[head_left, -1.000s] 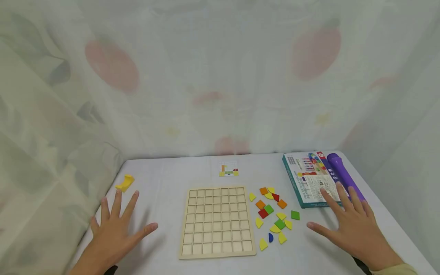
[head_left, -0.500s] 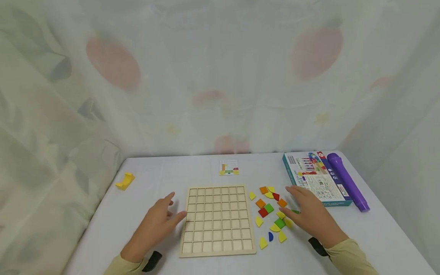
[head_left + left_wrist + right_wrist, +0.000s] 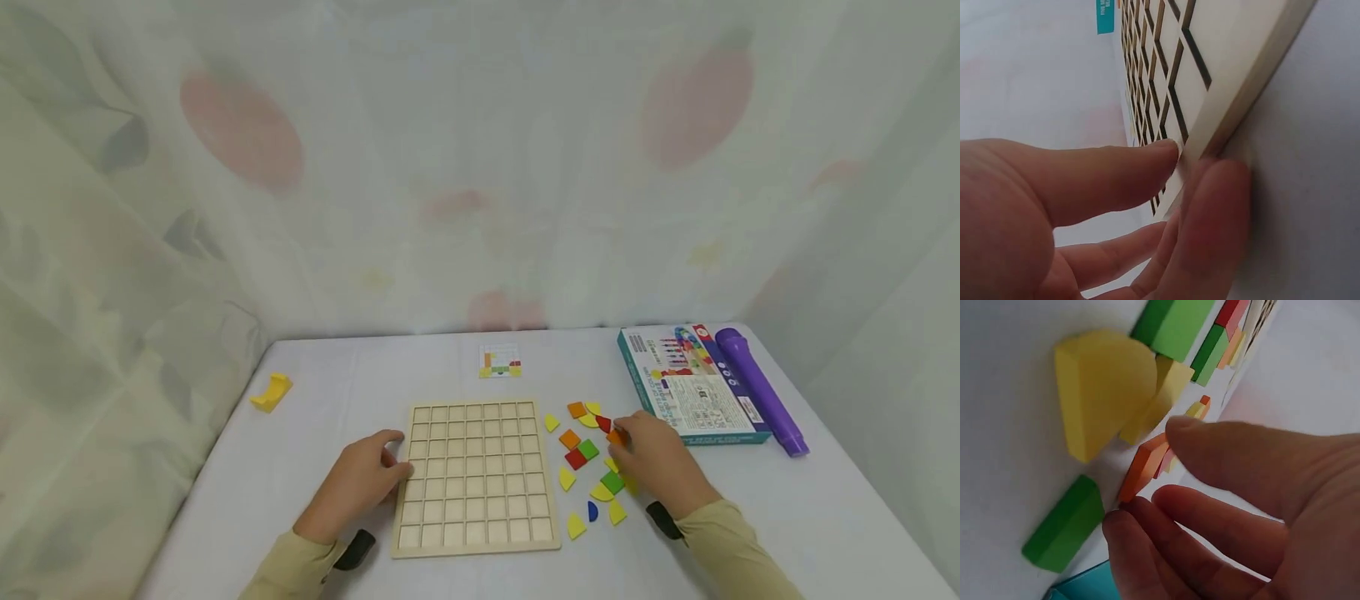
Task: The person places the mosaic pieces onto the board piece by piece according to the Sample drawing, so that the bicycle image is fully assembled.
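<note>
The left hand (image 3: 358, 479) is at the left edge of the wooden grid board (image 3: 476, 552). In the left wrist view its thumb lies on the rim of the board (image 3: 1235, 81) and a finger is against the outer side, pinching the edge. Over the loose tiles right of the board, the right hand (image 3: 660, 462) has its thumb and fingers at opposite sides of an orange square tile (image 3: 1142, 465), pinching it. A yellow quarter-round tile (image 3: 1104, 387) and a green square tile (image 3: 1066, 525) lie close by. The hand partly covers several tiles in the head view.
A small pattern card (image 3: 499, 362) lies behind the board. At the back right are a flat printed box (image 3: 697, 387) and a purple microphone-shaped object (image 3: 761, 392). A curved yellow piece (image 3: 272, 392) rests at the far left. Patterned curtains (image 3: 480, 167) surround the white table (image 3: 360, 375).
Both hands have come inward from spread positions above the table. The left now pinches the board's edge, and the right has come down onto the orange tile.
</note>
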{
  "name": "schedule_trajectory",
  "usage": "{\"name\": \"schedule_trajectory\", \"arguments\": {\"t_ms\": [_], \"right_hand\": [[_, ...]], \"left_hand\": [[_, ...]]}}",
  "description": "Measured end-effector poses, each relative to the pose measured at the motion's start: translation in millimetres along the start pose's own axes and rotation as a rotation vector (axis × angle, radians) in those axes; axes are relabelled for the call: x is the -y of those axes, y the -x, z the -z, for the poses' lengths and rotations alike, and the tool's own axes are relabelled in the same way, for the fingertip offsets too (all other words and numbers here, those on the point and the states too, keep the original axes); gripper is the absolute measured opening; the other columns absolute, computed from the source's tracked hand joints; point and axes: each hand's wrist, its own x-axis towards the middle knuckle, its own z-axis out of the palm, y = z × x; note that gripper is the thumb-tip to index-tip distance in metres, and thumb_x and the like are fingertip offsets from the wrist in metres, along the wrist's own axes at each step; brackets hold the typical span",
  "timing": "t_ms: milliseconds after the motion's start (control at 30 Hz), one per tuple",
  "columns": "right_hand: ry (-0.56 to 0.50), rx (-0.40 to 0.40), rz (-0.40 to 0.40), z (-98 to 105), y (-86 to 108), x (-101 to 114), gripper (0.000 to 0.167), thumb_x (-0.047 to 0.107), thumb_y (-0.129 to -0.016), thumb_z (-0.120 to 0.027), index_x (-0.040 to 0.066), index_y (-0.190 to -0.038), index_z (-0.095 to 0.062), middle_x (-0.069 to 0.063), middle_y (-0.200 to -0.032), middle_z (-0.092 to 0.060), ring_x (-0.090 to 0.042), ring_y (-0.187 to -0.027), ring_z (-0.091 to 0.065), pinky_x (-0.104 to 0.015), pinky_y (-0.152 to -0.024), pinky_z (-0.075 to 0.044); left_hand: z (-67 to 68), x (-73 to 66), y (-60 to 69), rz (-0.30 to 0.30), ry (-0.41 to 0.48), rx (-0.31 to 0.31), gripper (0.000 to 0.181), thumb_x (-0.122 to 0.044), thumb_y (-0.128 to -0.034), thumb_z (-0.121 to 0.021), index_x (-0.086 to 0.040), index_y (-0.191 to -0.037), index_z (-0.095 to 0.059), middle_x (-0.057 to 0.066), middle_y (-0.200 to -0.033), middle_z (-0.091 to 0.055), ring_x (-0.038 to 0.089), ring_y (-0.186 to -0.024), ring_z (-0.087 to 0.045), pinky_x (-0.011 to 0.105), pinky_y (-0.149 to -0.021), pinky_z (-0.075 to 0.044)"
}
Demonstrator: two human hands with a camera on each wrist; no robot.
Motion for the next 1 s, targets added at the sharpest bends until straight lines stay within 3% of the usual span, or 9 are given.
{"name": "schedule_trajectory", "arguments": {"t_ms": [200,400,700,1000], "right_hand": [[0.007,0.001,-0.024,-1,-4.3,0,0.038,0.017,-0.096,-0.083,-0.003,-0.128,-0.075,-0.014,-0.109,-0.072,-0.024,-0.092,-0.062,-0.049,-0.092,-0.064],[-0.026,0.011,-0.056,0,-5.5,-1,0.035,0.014,-0.096,-0.082,-0.002,-0.127,-0.076,-0.013,-0.108,-0.070,-0.025,-0.092,-0.061,-0.049,-0.091,-0.063],[-0.045,0.002,-0.039,-1,-6.2,-2,0.030,0.013,-0.095,-0.082,0.000,-0.122,-0.078,-0.011,-0.107,-0.071,-0.024,-0.092,-0.061,-0.048,-0.090,-0.062],[-0.065,0.042,-0.076,3,-8.1,1,0.028,0.013,-0.095,-0.083,0.003,-0.120,-0.079,-0.010,-0.109,-0.071,-0.024,-0.093,-0.061,-0.045,-0.088,-0.062]], "left_hand": [[-1.3,2.7,-3.2,0.014,0.074,0.030,0.062,-0.007,-0.0946,-0.080,-0.002,-0.152,-0.056,0.005,-0.090,-0.070,0.015,-0.066,-0.068,0.030,-0.059,-0.060],[2.1,3.3,-6.2,0.017,0.091,0.052,0.067,-0.009,-0.0935,-0.082,-0.005,-0.154,-0.054,0.007,-0.091,-0.071,0.017,-0.066,-0.070,0.032,-0.059,-0.061],[5.1,3.5,-8.3,0.045,0.120,0.060,0.073,-0.006,-0.0895,-0.083,-0.006,-0.156,-0.053,0.010,-0.093,-0.070,0.018,-0.066,-0.071,0.035,-0.059,-0.064],[5.0,4.6,-13.4,0.058,0.152,0.091,0.078,-0.007,-0.0890,-0.084,-0.010,-0.159,-0.050,0.013,-0.093,-0.066,0.021,-0.067,-0.070,0.036,-0.058,-0.064]]}}
